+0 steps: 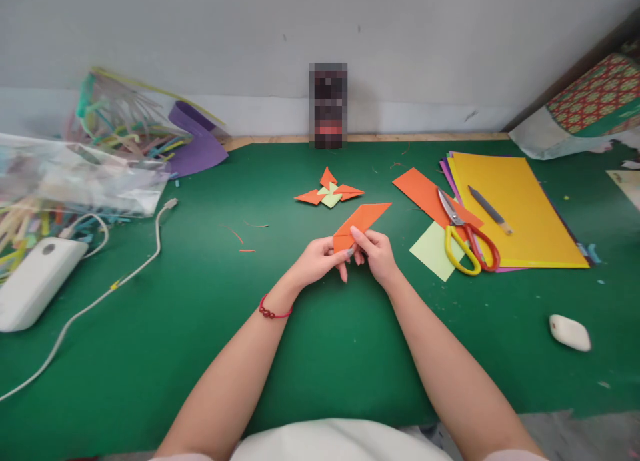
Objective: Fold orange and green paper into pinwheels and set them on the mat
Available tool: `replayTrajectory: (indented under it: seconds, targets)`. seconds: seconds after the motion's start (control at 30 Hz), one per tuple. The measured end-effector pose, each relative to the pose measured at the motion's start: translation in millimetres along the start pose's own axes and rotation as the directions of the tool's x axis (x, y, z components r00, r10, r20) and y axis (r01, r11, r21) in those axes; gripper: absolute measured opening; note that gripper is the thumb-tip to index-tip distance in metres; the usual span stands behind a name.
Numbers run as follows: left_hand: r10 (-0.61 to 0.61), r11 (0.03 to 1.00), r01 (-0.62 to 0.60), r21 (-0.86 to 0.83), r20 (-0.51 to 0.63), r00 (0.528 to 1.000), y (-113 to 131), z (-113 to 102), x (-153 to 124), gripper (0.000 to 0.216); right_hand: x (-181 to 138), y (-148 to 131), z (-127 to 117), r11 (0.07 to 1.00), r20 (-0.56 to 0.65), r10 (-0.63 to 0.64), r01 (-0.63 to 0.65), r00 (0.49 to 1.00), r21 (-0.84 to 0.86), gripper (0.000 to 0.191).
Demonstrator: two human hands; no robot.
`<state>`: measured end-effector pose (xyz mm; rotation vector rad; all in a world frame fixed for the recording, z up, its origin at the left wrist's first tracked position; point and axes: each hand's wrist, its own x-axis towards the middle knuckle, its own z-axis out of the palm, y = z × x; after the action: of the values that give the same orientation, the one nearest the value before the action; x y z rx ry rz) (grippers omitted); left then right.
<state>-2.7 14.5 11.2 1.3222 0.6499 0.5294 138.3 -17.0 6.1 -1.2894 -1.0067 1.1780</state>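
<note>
Both hands had a closed grip on one thing. The left hand (pixel 317 261) pinched the near left end of the folded orange paper (pixel 365 217), with its thumb along the bottom edge. The right hand (pixel 380 255) pinched it too, with its thumb pressed flat on top, right beside the left thumb. Some fingertips were hidden under the paper, so I could not tell just how they sat. The paper was in front of the person, near the middle of the desk (pixel 345 367), and its sharp tip poked out past the right hand.

If the thumbs did not push evenly, a fold could come out crooked. If the right thumb let go too soon, the layers could pop open. A hard squeeze could crumple the thin tip, because no finger was holding it.

Just past the hands lay a pointy paper shape (pixel 330 195), with three orange points around a pale green middle. An elbow or sleeve was not near it, but a quick push of the hands could bump it.

To the right, the scissors (pixel 454 217) lay across an orange strip (pixel 413 186) and a pale green square (pixel 431 253). Next to them was a stack of yellow paper (pixel 545 214) with a grey pen-like tool (pixel 487 209) on top. Far to the left lay a white cable (pixel 159 231).
</note>
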Motion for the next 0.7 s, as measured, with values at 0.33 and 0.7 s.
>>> replayTrajectory:
  seconds: [0.33,0.7]
  targets:
    - [-0.114,0.99,0.109,0.092,0.051,0.992,0,-3,-3,0.035,8,7,-8,0.982,-0.213,-0.031,0.069,0.977,0.176,0.053]
    - [-0.023,0.993,0.019,-0.119,-0.036,0.999,2,-1,1,0.039,8,5,-9,0.996,-0.249,-0.054,0.072,0.967,0.061,0.055]
